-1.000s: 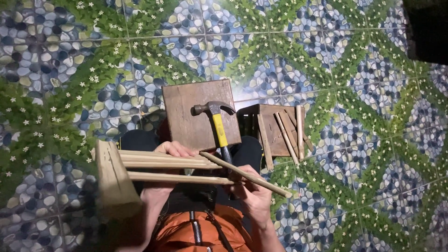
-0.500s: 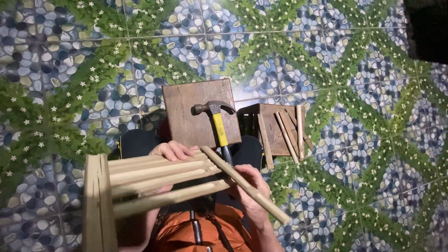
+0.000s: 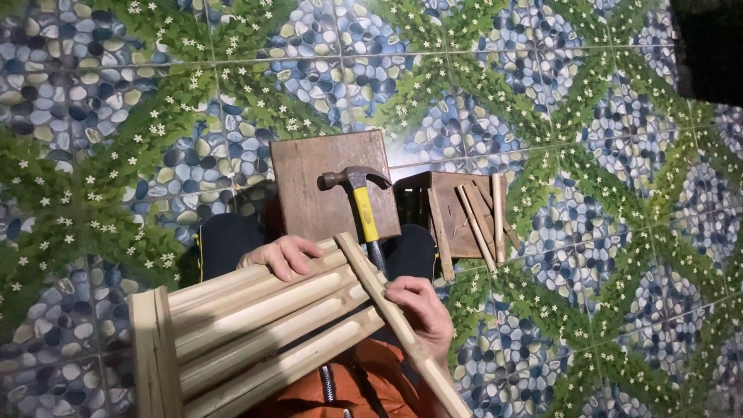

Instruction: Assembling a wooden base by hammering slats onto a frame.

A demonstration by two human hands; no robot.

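A slatted panel of pale bamboo strips [image 3: 255, 333] lies across my lap, its several slats joined to a cross piece [image 3: 155, 352] at the left. My left hand [image 3: 282, 254] rests on the top slat with its fingers curled over it. My right hand [image 3: 422, 306] grips a loose bamboo strip [image 3: 398, 329] laid diagonally over the right ends of the slats. A claw hammer [image 3: 360, 205] with a yellow and black handle lies on a brown wooden board [image 3: 309, 182] just beyond my hands.
To the right of the board stands a small dark wooden box [image 3: 464, 213] with several loose bamboo strips [image 3: 484, 217] lying on it. The floor [image 3: 580, 116] is tiled with a blue pebble and green leaf pattern. A dark object [image 3: 708, 46] fills the top right corner.
The slatted panel has turned from edge-on to nearly flat, showing its slats. The diagonal strip has swung steeper with my right hand on it. Hammer, board and box have not moved.
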